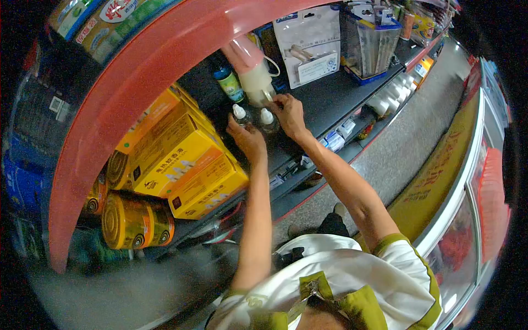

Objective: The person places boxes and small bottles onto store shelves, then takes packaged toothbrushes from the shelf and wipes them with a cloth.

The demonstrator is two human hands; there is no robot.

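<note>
On the dark shelf (316,113), my left hand (248,140) is closed around a small clear bottle with a white cap (239,111). A second small bottle with a white cap (267,116) stands just to its right. My right hand (290,115) is above and beside that second bottle, with thumb and fingers pinched together. A small pale piece shows at its fingertips, too small to name. Behind the hands stands a cream-coloured bottle with a pink top (256,80), close to the right fingertips. A dark bottle with a green label (229,85) is left of it.
Yellow boxes (179,148) and round yellow tubs (137,220) are on the left. A hanging white packet (308,47) and a clear container (371,49) stand at the back. A red shelf edge (132,71) arches overhead. A glass-sided case (456,220) is across the aisle floor (385,132).
</note>
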